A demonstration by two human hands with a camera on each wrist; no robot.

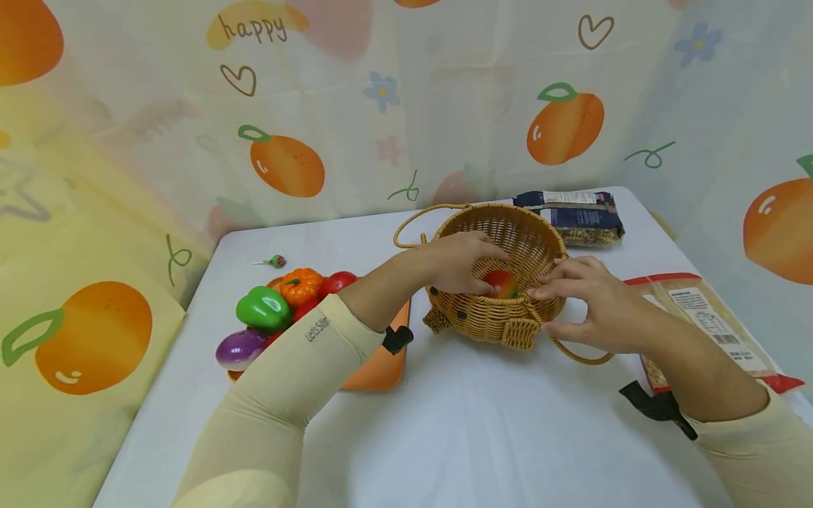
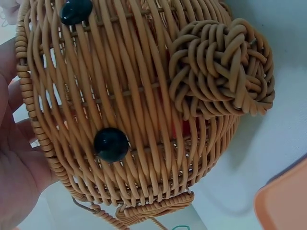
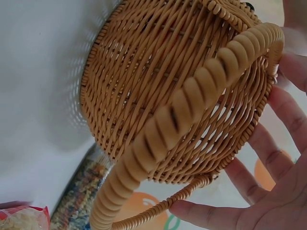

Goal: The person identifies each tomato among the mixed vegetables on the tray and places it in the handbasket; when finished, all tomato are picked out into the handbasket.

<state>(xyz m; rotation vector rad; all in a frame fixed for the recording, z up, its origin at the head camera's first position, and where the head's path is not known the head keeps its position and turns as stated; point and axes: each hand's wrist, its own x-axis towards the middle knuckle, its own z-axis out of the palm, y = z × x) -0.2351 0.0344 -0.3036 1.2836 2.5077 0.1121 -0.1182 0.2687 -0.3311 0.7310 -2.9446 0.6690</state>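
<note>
A round wicker basket (image 1: 483, 317) with woven feet and dark button eyes stands on the table. Inside it lies a red toy fruit (image 1: 502, 282) with a yellow-green patch; some red (image 2: 182, 127) shows through the weave in the left wrist view. My left hand (image 1: 460, 262) reaches over the near-left rim, fingers loosely bent above the basket's inside, thumb close to the fruit. On the right, my right hand (image 1: 587, 303) has its fingers spread at the rim. The right wrist view shows these fingers (image 3: 271, 153) fairly straight beside the rim, with one fingertip at the looped handle (image 3: 177, 112).
Left of the basket, an orange tray (image 1: 381, 374) carries a green toy pepper (image 1: 263, 309), an orange toy pumpkin (image 1: 301, 287), a purple toy vegetable (image 1: 241, 349) and several red pieces. A lollipop (image 1: 276, 261) lies behind. A navy bag (image 1: 581, 217) and a red-edged bag (image 1: 711, 324) lie right.
</note>
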